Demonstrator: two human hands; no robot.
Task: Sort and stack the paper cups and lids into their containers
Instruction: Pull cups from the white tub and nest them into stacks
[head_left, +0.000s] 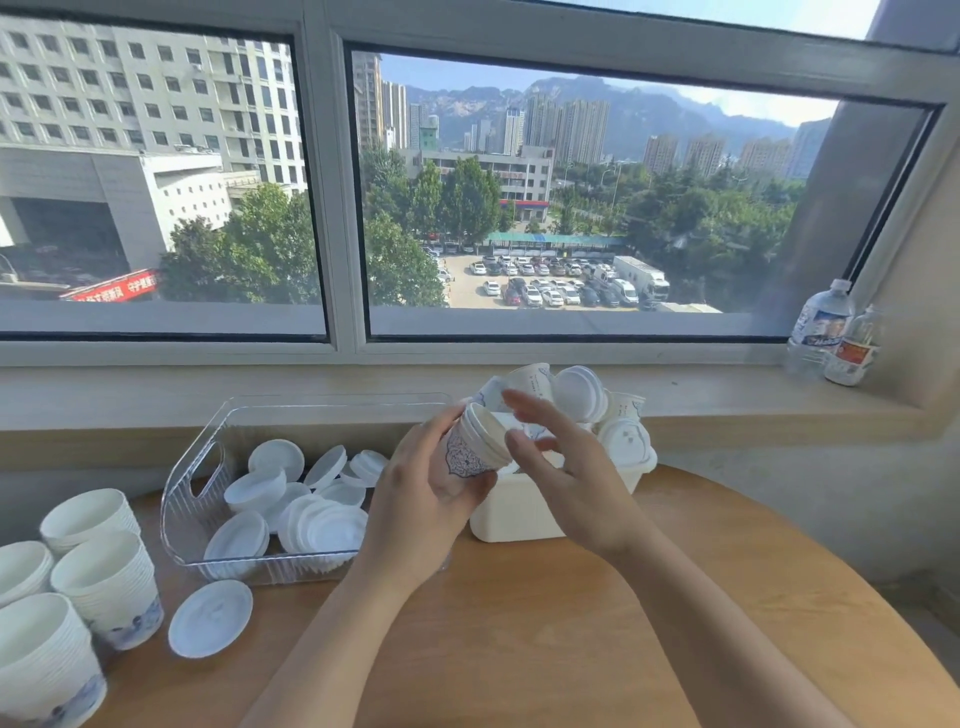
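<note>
A round-edged light wooden table (597, 623) stands below a wide aluminium-framed window (332, 208) with a pale stone sill (727, 410). On the table, a clear ribbed plastic bin with a cut-out handle (195, 499) holds a loose heap of white plastic lids (311, 512). Just right of that bin sits a cream plastic tub (511, 512), heaped with mixed white paper cups and lids (582, 397). Left of the clear bin, at the table's edge, stand four stacks of white paper cups with blue print near the base (106, 582). One single white round lid (210, 618) lies flat on the table in front of the clear bin. Two clear plastic water bottles (831, 332) stand on the sill, well right of the tub. Above the gap between bin and tub, the left hand (421, 499) grips a short nested stack of blue-patterned paper cups (475, 441), tilted with rims toward the right. The right hand (566, 478) is beside the rims, fingers extended and relaxed; contact with the cups cannot be confirmed.
</note>
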